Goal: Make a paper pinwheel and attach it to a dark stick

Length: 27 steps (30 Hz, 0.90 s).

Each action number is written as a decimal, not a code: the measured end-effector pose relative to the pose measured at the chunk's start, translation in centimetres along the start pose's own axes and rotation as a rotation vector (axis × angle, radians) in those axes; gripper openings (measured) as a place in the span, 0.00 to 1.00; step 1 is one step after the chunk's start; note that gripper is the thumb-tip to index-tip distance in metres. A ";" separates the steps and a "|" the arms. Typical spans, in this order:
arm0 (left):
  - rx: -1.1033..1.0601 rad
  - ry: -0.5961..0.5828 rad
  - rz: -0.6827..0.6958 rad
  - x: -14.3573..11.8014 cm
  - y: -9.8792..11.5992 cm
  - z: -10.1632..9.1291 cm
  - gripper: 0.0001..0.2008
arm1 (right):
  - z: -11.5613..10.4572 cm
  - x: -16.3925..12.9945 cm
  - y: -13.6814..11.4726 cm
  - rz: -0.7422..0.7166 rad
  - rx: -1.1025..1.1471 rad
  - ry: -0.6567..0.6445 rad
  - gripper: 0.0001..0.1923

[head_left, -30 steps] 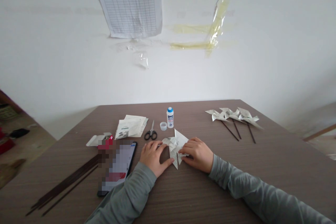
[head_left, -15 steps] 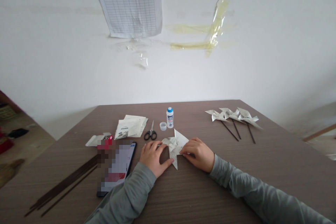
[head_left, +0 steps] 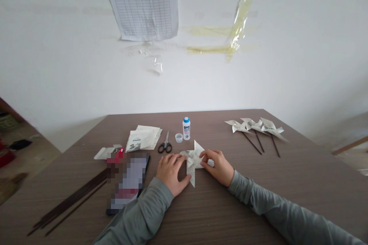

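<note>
Head view showed the right hand (head_left: 217, 166) had lifted from pressing flat to pinching a flap of the paper pinwheel (head_left: 193, 160), while the left hand (head_left: 171, 170) pinned it, palm spread, on the tabletop (head_left: 258, 199).

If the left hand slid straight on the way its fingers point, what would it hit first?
The left hand points away and slightly right, fingertips already on the folded paper pinwheel. Past that, the small white cap and glue bottle probably come first, though depth is hard to judge.
</note>
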<state>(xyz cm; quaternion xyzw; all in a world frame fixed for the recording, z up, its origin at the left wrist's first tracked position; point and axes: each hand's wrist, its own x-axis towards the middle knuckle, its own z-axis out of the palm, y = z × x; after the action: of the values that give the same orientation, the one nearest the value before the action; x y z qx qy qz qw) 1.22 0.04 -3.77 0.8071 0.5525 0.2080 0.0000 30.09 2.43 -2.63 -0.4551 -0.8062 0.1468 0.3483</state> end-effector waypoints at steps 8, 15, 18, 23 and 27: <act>-0.024 0.001 0.021 -0.4 1.4 -2.1 0.34 | 0.0 -0.1 0.4 -0.038 -0.071 0.023 0.05; -0.040 -0.002 0.021 -0.4 2.1 -2.5 0.32 | -0.1 -0.4 0.7 -0.055 -0.091 0.010 0.02; -0.039 0.005 0.034 -0.4 2.3 -2.6 0.28 | 0.0 -0.4 0.7 -0.048 -0.111 0.000 0.04; -0.038 0.029 0.012 -0.2 2.9 -2.7 0.23 | -0.1 -0.5 0.6 -0.097 -0.126 -0.004 0.06; -0.040 0.041 0.000 0.0 3.1 -2.5 0.22 | 0.0 -0.5 0.4 -0.090 -0.128 -0.022 0.07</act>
<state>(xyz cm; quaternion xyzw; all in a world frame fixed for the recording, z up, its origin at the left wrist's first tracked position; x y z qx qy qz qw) 3.13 -1.74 -0.73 0.8026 0.5479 0.2359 0.0049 30.57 2.21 -3.10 -0.4379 -0.8374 0.0841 0.3161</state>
